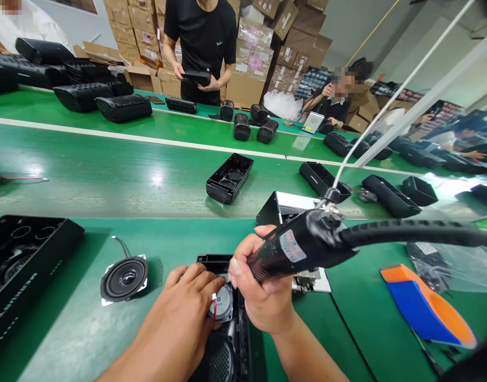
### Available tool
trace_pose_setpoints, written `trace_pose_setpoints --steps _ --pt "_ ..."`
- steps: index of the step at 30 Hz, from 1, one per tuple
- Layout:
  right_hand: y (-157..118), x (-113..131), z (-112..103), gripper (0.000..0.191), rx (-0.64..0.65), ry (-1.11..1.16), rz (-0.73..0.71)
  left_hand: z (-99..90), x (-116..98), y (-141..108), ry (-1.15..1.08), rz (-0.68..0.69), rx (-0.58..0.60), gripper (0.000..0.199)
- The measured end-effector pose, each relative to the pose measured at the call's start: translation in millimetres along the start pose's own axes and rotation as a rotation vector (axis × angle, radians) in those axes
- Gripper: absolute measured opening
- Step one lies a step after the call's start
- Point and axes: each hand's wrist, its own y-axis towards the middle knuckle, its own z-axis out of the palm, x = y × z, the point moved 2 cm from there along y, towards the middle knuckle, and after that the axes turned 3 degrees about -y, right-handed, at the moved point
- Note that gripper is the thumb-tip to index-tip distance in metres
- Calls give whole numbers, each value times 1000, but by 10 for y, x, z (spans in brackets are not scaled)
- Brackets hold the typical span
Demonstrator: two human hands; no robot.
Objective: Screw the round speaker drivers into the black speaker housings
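Black housing [214, 259] on worktop [163, 239]; speaker [224, 304] inside. Left hand [175, 313] against speaker, grip unclear; right hand [267, 302] clenched round driver [307, 246]. Slipping tool could nick red wire [215, 309].

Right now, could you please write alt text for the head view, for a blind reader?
A right hand grips a black cylindrical power tool and a left hand touches a round grey metal speaker inside an open black plastic housing, on a green workbench.

Cardboard boxes [256, 55] rise in stacks behind a person [205, 40] in black. Clear plastic bag [471, 271] lies at right
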Motion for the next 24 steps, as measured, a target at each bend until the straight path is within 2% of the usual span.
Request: trace_pose_setpoints --steps 4,8,12,15,17,20,22,24 --pt "22 6 20 50 18 -1 2 -10 -29 -5 68 -20 41 28" --pt "68 22 42 44 24 0 -16 14 -8 3 125 -21 76 30" --pt "77 18 73 37 5 -32 -56 36 93 -5 180 38 4 30" --pt "50 98 26 45 -34 -50 -84 26 181 -23 137 126 -74 34" --pt "31 264 -84 54 -102 -21 -152 11 213 -34 72 164 -99 36" --pt "18 621 -361 60 -256 11 -304 -7 208 -45 4 174 -99 38" --pt "23 818 -566 58 -345 -93 -383 -15 189 -48 -16 168 -99 38" --pt "32 910 -738 56 -387 -219 -416 -16 179 -47 -28 155 -100 37"
